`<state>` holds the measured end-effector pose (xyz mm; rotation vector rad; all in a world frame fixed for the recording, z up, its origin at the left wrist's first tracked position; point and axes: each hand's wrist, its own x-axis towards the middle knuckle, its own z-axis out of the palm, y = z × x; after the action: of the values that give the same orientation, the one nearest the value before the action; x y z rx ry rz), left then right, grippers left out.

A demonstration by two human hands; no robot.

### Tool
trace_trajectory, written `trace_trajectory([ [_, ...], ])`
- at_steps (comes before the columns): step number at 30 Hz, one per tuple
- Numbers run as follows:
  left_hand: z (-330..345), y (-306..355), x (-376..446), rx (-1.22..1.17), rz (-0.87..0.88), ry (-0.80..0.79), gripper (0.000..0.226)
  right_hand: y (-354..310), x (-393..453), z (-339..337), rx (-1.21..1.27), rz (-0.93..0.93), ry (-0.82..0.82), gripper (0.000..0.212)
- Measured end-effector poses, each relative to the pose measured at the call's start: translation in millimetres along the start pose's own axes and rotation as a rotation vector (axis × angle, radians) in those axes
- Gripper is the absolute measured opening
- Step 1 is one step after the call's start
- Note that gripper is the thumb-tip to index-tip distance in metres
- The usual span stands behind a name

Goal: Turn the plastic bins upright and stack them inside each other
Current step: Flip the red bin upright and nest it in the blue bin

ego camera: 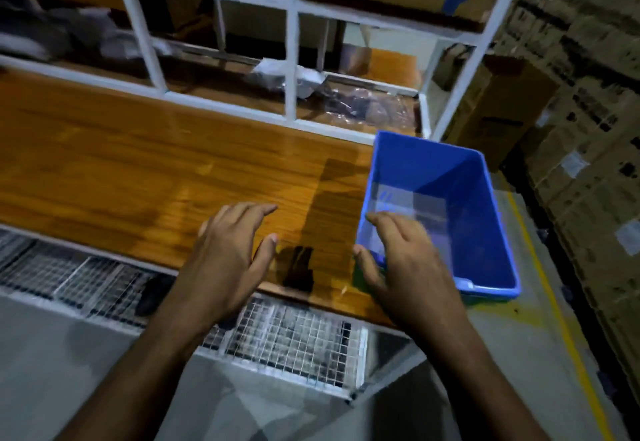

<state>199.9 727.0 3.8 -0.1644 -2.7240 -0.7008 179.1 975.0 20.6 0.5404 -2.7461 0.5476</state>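
- The left hand [230, 253] hovers over the near edge of the desk [138, 170], palm down, fingers straight and spread, thumb out to the right — its grip is wide and holds nothing.
- The right hand [403, 264] reaches forward over the near left corner of the blue bin [460, 177]; its fingers are loosely spread above the bin's rim and its thumb hangs just outside the corner. The grip is wide, and whether any finger touches the plastic cannot be told.
- Both forearms come up from the bottom of the view, bare, and the two hands are near each other with a strip of desk between them.
- The desk is glossy orange-brown wood with dark shadows of the hands on it, just ahead of the left grip.
- Beyond the grips a white metal frame [291, 60] stands on the desk, with crumpled clear plastic wrap [367, 105] and grey bags behind its bars.
- Below the wrists, a wire mesh shelf [291, 343] juts out under the desk edge, over a grey floor with a yellow line [561, 330].
- Right of the right grip, stacked cardboard boxes [588, 129] fill the wall side.
- The blue bin stands upright at the right end of the desk, open mouth up — a pale glare lies across its bottom.
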Motion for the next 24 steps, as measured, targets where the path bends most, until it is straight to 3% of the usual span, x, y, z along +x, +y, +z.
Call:
trace_trajectory([
  [7,-69.3,-140.3,-44.5,0.122,-0.130,0.036,0.045,-153.8,52.7,96.1,-0.048,-0.115,-0.170,0.057],
  [14,-174.6,-313.9,-90.0,0.210,-0.297,0.024,0.052,-338.3,98.4,199.9,0.005,-0.160,-0.220,0.059],
  [24,-295.5,-510.7,-115.5,0.342,-0.525,0.062,0.060,-555.5,192.8,322.8,0.012,-0.403,-0.302,0.059],
])
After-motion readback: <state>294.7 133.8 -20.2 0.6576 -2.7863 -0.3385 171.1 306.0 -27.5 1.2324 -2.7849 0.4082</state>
